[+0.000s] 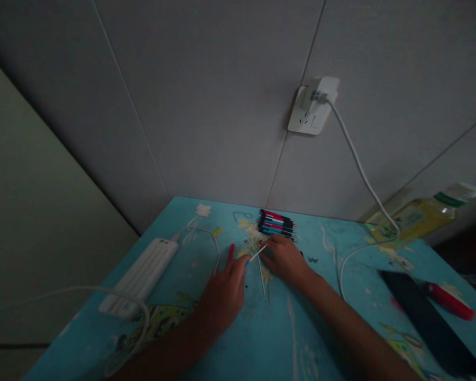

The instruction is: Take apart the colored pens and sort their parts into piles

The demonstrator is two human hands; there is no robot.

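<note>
My left hand (228, 283) is closed around a thin white pen refill (257, 254) with a blue end, which slants up to the right. At the refill's far end are the bent, closed fingers of my right hand (283, 258); what they pinch is too small to make out. Under and behind the fingers lies a scatter of tiny pen parts (254, 241). Another white refill (261, 275) lies on the table between my hands. A red pen barrel (230, 253) is just beyond my left hand. Several red, blue and black pens (276, 225) lie in a row behind my right hand.
A white power strip (143, 275) with cables is on the left of the blue table (269, 333). To the right are a bottle of yellow liquid (416, 217), a long black strip (424, 317) and a red object (450, 301). A charger cable (357, 159) hangs from the wall socket (305, 119).
</note>
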